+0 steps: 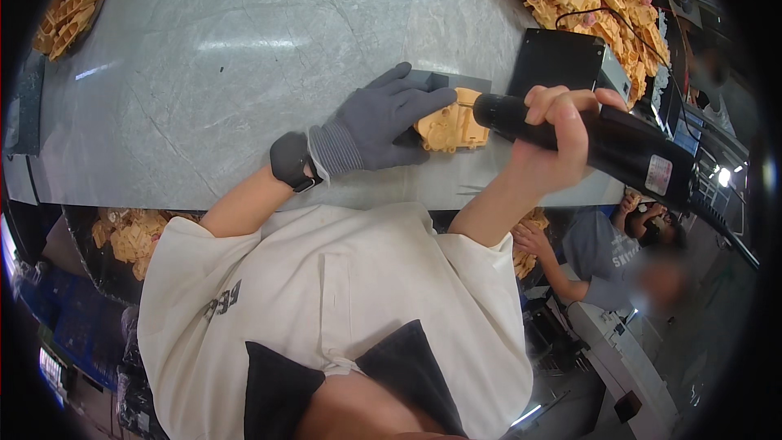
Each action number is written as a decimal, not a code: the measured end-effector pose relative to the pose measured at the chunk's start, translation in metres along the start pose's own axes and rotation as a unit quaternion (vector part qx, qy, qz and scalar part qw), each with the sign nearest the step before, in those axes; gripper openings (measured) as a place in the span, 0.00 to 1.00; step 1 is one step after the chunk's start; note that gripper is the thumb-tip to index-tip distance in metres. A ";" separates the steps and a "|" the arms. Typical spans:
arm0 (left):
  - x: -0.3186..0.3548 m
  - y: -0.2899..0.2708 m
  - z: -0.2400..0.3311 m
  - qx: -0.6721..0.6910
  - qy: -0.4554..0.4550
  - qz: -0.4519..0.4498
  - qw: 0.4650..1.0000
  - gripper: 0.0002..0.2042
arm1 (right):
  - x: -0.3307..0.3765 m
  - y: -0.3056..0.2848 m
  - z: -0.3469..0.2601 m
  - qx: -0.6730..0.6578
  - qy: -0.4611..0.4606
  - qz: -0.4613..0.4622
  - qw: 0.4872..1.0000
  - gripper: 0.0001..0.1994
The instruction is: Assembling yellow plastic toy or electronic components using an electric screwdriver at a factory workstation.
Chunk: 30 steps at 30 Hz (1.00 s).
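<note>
Fingers (430, 101) of the gloved left hand (371, 126) hold a yellow part (444, 129) beside a grey block (471, 82) on the table (204, 106); bare right hand (562, 134) grips a black tool (623, 147), its tip perhaps touching the part.

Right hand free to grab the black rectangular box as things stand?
Probably not: the right hand is wrapped around a black cylindrical handheld tool, though the black rectangular box sits close by.
</note>
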State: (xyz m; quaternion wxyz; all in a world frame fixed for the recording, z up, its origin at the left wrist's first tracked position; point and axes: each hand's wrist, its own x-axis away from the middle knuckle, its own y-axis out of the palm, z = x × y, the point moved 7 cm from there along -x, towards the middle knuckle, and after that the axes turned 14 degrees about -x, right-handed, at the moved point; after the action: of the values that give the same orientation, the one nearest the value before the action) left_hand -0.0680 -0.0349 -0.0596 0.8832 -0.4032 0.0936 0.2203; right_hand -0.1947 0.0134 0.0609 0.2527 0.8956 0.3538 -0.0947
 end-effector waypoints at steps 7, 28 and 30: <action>0.000 0.007 -0.004 0.009 -0.031 -0.042 0.999 0.40 | 0.000 0.005 0.001 0.000 -0.011 -0.019 1.000 0.18; 0.001 0.006 -0.003 0.010 -0.039 -0.036 0.999 0.40 | 0.008 0.011 0.004 -0.003 -0.024 -0.035 0.999 0.18; 0.001 0.005 -0.004 0.008 -0.044 -0.038 0.998 0.40 | 0.008 0.013 0.005 -0.004 -0.033 -0.009 0.999 0.19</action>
State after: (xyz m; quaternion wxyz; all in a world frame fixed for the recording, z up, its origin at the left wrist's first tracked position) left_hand -0.0692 -0.0342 -0.0662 0.8974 -0.3897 0.0410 0.2029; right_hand -0.1803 0.0075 0.0588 0.2672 0.8876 0.3539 -0.1246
